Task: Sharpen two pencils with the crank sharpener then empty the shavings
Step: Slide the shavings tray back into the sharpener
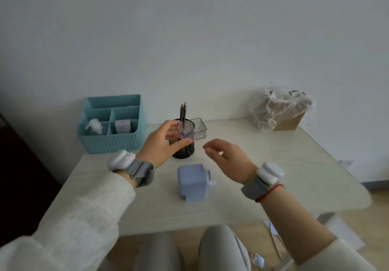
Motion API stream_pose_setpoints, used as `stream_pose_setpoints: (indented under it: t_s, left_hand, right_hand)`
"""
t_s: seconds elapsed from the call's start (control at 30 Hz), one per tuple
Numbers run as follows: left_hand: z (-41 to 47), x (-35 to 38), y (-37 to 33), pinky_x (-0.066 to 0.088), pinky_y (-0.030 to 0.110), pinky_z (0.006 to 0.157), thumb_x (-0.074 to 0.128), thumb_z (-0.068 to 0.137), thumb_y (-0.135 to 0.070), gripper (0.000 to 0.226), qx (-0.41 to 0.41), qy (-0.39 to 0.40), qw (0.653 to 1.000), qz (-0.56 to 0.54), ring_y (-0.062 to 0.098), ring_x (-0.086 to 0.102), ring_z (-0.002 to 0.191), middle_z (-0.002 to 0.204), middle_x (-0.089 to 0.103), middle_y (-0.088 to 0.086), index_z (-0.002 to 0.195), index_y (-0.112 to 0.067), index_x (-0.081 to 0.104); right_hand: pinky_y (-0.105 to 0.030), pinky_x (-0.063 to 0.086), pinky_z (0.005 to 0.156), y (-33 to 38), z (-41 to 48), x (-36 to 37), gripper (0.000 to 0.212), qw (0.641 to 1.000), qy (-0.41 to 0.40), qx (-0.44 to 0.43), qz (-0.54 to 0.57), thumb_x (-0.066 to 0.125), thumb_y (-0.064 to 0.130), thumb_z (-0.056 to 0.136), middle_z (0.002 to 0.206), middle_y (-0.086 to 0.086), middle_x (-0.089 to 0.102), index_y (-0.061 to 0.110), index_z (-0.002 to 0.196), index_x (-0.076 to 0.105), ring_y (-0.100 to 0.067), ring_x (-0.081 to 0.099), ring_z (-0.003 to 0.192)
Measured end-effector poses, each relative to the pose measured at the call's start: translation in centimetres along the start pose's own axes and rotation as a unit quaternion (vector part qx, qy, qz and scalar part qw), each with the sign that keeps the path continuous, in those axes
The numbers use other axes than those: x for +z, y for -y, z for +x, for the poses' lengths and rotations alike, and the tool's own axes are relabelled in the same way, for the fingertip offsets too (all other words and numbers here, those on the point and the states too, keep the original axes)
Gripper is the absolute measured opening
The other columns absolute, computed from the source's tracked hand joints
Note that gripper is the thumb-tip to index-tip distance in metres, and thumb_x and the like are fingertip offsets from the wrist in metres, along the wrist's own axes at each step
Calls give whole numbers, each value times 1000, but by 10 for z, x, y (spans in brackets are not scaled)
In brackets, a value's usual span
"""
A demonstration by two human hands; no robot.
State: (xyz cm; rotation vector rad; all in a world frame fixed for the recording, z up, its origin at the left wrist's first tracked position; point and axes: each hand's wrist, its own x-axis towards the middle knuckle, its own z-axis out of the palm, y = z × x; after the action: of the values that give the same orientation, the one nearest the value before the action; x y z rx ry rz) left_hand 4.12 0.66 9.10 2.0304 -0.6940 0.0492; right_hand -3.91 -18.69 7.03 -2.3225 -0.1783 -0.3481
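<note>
The pale blue crank sharpener (192,183) stands on the table in front of me, its crank on the right side and a gap low on its front. My left hand (162,144) is raised above and behind it, shut on a small clear purple shavings drawer (185,133). What the drawer holds cannot be made out. Two pencils (183,112) stand points-up in a black mesh cup (183,151) right behind the drawer. My right hand (227,157) hovers to the right of the cup, fingers loosely curled and apart, with nothing in it.
A teal organiser (113,142) sits at the back left. A clear dark tray (200,130) lies behind the cup. A brown bin lined with a plastic bag (282,110) stands at the table's back right corner. My knees (189,251) are under the front edge.
</note>
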Motion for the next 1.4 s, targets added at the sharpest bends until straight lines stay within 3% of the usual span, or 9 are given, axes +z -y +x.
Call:
stream_pose_setpoints:
  t_s: [0.13,0.3,0.43,0.57,0.67,0.8,1.03,1.2,1.4]
  left_hand:
    - [-37,-7,29,41,15,82,73,73,-28,38,-31,-25,998,-43,-8,59,83,101,59,-19,103,-39,51]
    - [-70,-18,54,41,18,87,73,72,-30,38,-63,-27,996,-63,-3,61,91,107,62,-15,102,-42,53]
    - [-91,-25,68,37,23,94,75,71,-34,44,-102,35,994,-16,-3,53,110,116,60,-16,105,-47,50]
    - [-102,-23,78,35,28,103,76,69,-34,53,-114,87,989,24,3,49,119,120,60,-14,115,-33,51]
    - [-103,-21,82,33,37,108,77,67,-38,56,-123,103,986,44,7,49,120,122,60,-12,116,-34,50]
    - [-102,-14,85,17,38,115,77,66,-42,54,-117,119,985,52,7,50,120,121,60,-15,111,-41,46]
    - [-100,-11,85,15,29,110,76,68,-39,59,-114,109,986,56,6,50,119,124,59,-13,119,-32,48]
    - [-100,-14,81,32,29,101,79,65,-37,59,-98,85,987,90,10,46,111,114,56,-12,119,-31,54]
    - [-95,-12,76,34,25,93,81,63,-36,56,-91,105,985,100,12,50,104,102,62,-7,113,-32,57]
  right_hand:
    - [-26,46,80,12,-13,18,22,1000,24,-18,-4,50,26,92,106,0,61,17,109,61,-10,55,93]
    - [-25,37,89,16,-22,28,23,998,49,-42,-29,53,19,90,114,-6,60,16,111,61,-22,52,104]
    - [-26,36,90,17,-28,33,25,998,42,-46,-30,54,17,89,117,-6,59,16,113,60,-24,51,106]
    - [-25,36,92,18,-31,37,25,998,32,-41,-32,54,17,90,119,-6,59,17,114,60,-23,52,108]
    - [-23,37,92,17,-31,39,25,999,25,-35,-27,54,17,89,119,-5,58,17,114,60,-21,53,108]
    - [-23,39,90,15,-31,39,27,999,33,-34,-18,54,24,90,120,-3,56,20,116,58,-17,52,106]
    - [-6,34,77,9,-29,40,33,998,50,-27,-12,57,32,88,122,2,54,25,119,54,-5,47,96]
    - [-19,42,82,9,-27,38,33,998,59,-20,0,58,32,87,122,3,54,25,119,54,-11,52,102]
    - [-26,45,87,11,-27,35,34,997,71,-22,6,59,31,86,121,2,55,23,119,54,-13,52,105]
